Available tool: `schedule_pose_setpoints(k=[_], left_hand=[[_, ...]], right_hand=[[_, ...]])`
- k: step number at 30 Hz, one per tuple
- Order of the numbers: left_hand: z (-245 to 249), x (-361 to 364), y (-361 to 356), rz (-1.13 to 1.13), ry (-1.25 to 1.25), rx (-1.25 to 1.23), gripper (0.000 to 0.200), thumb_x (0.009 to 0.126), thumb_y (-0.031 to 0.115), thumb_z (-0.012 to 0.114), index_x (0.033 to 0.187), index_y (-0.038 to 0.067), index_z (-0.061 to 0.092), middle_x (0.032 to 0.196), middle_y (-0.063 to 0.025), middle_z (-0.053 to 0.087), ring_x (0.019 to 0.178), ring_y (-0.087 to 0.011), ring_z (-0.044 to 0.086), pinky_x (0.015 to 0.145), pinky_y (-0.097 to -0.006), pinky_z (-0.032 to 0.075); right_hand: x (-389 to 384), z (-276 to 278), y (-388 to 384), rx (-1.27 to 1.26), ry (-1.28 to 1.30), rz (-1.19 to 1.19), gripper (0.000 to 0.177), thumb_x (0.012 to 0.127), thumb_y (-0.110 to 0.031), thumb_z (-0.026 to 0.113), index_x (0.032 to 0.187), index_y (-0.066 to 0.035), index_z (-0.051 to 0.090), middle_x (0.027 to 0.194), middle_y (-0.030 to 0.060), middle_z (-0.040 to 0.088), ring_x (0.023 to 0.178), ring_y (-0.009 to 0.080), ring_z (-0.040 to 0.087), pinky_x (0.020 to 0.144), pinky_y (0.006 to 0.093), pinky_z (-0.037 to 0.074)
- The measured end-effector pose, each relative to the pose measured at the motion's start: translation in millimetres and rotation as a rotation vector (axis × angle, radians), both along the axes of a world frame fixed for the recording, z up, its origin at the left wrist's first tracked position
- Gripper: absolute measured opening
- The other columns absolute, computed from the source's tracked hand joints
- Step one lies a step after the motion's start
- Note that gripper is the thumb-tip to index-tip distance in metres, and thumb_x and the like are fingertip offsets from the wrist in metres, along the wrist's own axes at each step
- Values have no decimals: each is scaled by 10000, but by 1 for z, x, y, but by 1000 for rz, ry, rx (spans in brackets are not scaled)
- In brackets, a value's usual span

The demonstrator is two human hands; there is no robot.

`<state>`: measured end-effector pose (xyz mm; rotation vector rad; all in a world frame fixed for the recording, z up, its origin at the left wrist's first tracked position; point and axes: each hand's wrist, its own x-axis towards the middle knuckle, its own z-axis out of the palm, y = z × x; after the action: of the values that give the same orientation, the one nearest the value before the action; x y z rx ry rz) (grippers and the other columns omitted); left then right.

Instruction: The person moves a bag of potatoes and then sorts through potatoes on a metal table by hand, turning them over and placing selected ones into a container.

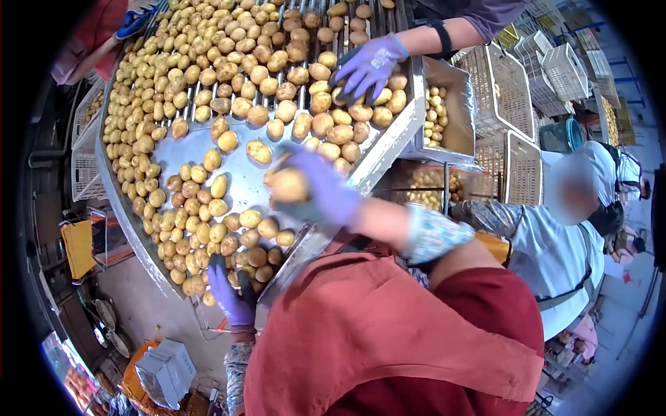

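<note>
My right hand, in a purple glove with dark fingertips, is blurred by motion over the metal sorting table. Its fingers are round a large potato. At the table's near lower edge, my left hand, gloved the same way, has its thumb and fingers apart beside a cluster of potatoes; nothing shows in its grasp. Many more potatoes cover the rollers and the far side of the table.
A co-worker's gloved hand lies over potatoes at the upper right; another person's blue-gloved hand shows upper left. A box of potatoes and plastic crates stand right, near a person in white.
</note>
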<state>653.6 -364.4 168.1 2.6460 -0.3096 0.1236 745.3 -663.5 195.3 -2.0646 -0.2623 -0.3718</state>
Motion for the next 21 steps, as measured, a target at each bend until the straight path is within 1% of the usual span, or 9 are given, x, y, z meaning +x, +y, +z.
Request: schedule_pose_setpoints(k=[3, 6, 8, 9, 12, 14, 16, 18, 21], left_hand=[[-5, -6, 8, -11, 75, -32, 492, 909, 160, 598, 1339, -45, 476, 1350, -246, 516, 1290, -425, 451, 1079, -487, 356], [-27, -11, -8, -98, 79, -104, 497, 843, 114, 639, 1312, 4, 516, 1351, -231, 511, 1295, -418, 446, 1077, -481, 363], [-44, -8, -32, -215, 75, -113, 449, 884, 226, 610, 1306, 84, 549, 1337, -185, 526, 1279, -399, 446, 1083, -502, 330], [-44, -8, -37, -286, 133, 50, 446, 896, 250, 590, 1315, 102, 547, 1355, -153, 525, 1291, -372, 443, 1089, -494, 327], [-44, -34, -6, -380, 266, 206, 425, 929, 294, 539, 1323, 136, 550, 1388, -76, 525, 1310, -297, 447, 1096, -479, 324], [-29, -51, 27, -349, 264, 207, 393, 908, 262, 578, 1279, 133, 573, 1338, -69, 555, 1291, -282, 464, 1065, -475, 358], [-22, -61, 50, -247, 217, 42, 414, 865, 252, 636, 1252, 119, 576, 1297, -90, 566, 1277, -302, 471, 1044, -477, 374], [-22, -56, 38, -73, 115, -14, 458, 838, 258, 665, 1258, 105, 568, 1283, -127, 559, 1255, -332, 475, 1031, -487, 377], [-27, -27, -11, 97, 11, -13, 517, 841, 294, 660, 1304, 94, 544, 1317, -152, 536, 1248, -346, 469, 1048, -536, 342]], right_hand=[[-34, 48, -98, -209, -156, -464, 601, 688, -184, 883, 1147, -32, 526, 1106, 116, 586, 983, 252, 593, 834, 360, 516], [-19, 21, -200, -293, -440, -888, 370, 859, -105, 731, 1173, -76, 537, 983, 28, 590, 884, 106, 576, 811, 238, 494], [-15, -21, -264, -18, -88, -865, 532, 874, -165, 736, 1308, -10, 471, 1154, 95, 573, 1024, 168, 552, 873, 284, 491], [-10, -29, -259, -207, -132, -888, 599, 880, -189, 732, 1355, 28, 440, 1236, 136, 555, 1119, 224, 531, 918, 316, 484], [0, -9, -153, -478, 72, -318, 605, 879, -255, 698, 1359, 31, 464, 1323, 254, 521, 1235, 340, 506, 1080, 414, 362], [-6, -47, -116, -909, 116, 20, 572, 888, -245, 651, 1361, 17, 465, 1352, 272, 485, 1228, 381, 514, 1070, 450, 375], [-35, -39, -34, -1173, 250, -5, 550, 861, -246, 640, 1345, -27, 499, 1359, 272, 473, 1184, 420, 526, 1033, 472, 404], [-41, -15, 10, -853, 461, 427, 523, 830, -237, 648, 1319, -86, 540, 1357, 267, 472, 1139, 431, 538, 1000, 478, 425], [-51, -42, 18, -561, 258, 486, 427, 814, -99, 670, 1230, -57, 581, 1212, 240, 568, 986, 422, 602, 854, 466, 505]])
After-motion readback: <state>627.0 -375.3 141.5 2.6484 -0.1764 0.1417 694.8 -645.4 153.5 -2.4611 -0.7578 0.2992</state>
